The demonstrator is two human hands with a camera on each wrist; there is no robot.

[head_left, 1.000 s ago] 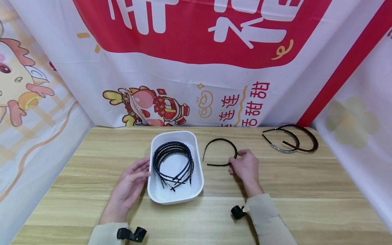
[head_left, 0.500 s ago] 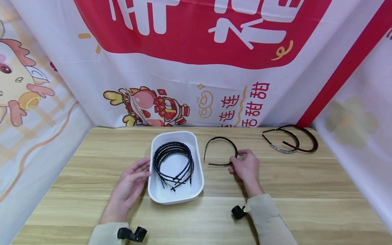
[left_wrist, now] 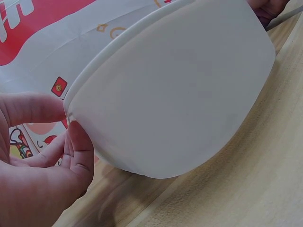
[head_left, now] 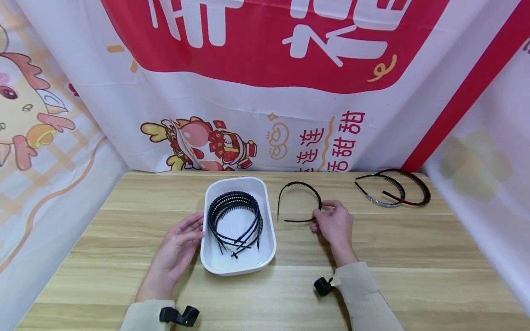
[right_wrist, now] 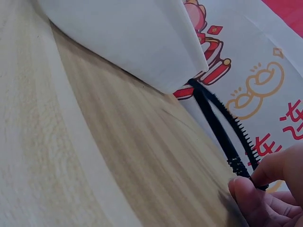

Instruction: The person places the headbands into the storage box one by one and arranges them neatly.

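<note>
A white plastic bin (head_left: 238, 271) stands on the table and has several black headbands (head_left: 232, 197) stacked inside it. My left hand (head_left: 180, 246) is at the bin's left side, and in the left wrist view its thumb and a finger (left_wrist: 33, 107) pinch the rim. To the right of the bin, my right hand (head_left: 334, 225) pinches a thin black toothed headband (head_left: 304, 184) by its right side. Its open ends point left toward the bin. In the right wrist view, the same headband (right_wrist: 218, 127) shows its comb teeth and a rough, decorated patch near the fingertips.
At the back right of the wooden table (head_left: 414, 257), two more headbands overlap: one with a silvery section (head_left: 383, 202) and one dark brown (head_left: 424, 193). A printed cloth (head_left: 265, 101) hangs behind the table, with cloth at both sides too.
My right hand has shifted slightly right, and the held headband has risen and tilted up a little off the table. My left hand and the bin have stayed put.
</note>
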